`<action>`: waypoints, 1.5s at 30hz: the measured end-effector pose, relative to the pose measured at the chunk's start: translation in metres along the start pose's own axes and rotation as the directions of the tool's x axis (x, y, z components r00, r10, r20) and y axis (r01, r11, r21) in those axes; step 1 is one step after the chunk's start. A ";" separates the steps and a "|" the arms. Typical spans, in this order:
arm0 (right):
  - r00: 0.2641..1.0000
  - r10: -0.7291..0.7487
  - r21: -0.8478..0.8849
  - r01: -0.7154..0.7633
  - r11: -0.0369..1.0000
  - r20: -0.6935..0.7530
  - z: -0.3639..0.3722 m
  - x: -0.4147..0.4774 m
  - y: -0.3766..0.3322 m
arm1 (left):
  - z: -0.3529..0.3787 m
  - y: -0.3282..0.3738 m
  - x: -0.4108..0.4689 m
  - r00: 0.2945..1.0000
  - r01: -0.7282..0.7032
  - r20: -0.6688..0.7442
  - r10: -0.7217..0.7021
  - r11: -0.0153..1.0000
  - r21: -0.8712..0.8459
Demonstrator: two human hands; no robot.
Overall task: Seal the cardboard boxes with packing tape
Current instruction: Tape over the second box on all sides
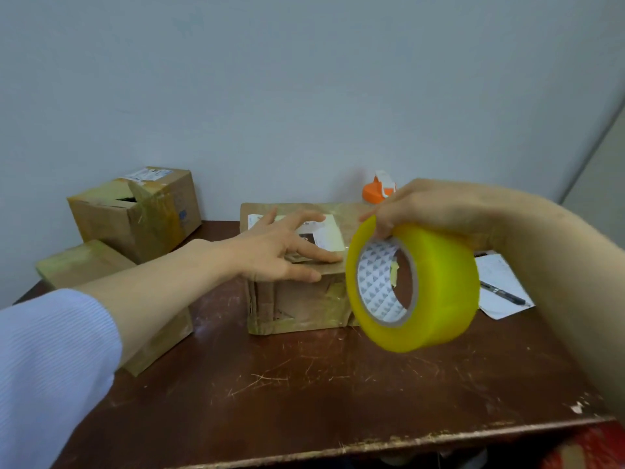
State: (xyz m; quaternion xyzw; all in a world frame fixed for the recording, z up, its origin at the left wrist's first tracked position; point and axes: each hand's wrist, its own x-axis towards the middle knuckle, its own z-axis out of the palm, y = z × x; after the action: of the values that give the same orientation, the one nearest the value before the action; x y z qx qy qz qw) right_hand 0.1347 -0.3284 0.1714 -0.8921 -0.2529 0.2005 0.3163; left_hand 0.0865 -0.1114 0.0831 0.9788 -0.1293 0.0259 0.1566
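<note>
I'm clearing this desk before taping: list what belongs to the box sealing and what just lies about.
For the job: tape roll in the right hand; middle box under the left hand; rear left box, top partly open; front left box.
Lying about: orange object behind the middle box; paper; pen on it.

Plain pale grey-blue wall (270,79) behind scratched dark brown wooden table (321,384), front edge chipped.

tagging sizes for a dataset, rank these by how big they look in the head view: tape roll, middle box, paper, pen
1. tape roll and middle box: look alike; the roll is nearer the camera and covers part of the box, so unranked
2. paper
3. pen, smallest
</note>
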 end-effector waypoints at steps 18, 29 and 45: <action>0.999 -0.037 -0.228 0.040 0.973 0.015 0.052 0.004 0.014 | 0.004 -0.011 0.008 0.968 -0.024 -0.242 -0.061 0.942 -0.334; 0.998 0.012 0.260 -0.029 0.965 0.069 -0.001 0.009 0.014 | -0.001 -0.012 0.007 0.994 -0.012 -0.110 -0.023 0.954 -0.300; 0.997 -0.080 -0.666 0.045 0.744 -0.022 0.081 -0.003 0.007 | 0.002 0.000 0.001 0.983 -0.087 -0.178 0.035 0.952 -0.295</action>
State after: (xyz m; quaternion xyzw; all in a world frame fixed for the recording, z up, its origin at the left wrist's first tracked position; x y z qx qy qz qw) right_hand 0.0927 -0.2971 0.1094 -0.9418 -0.3297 0.0646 -0.0094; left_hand 0.0874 -0.1118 0.0814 0.9332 -0.1481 0.0943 0.3136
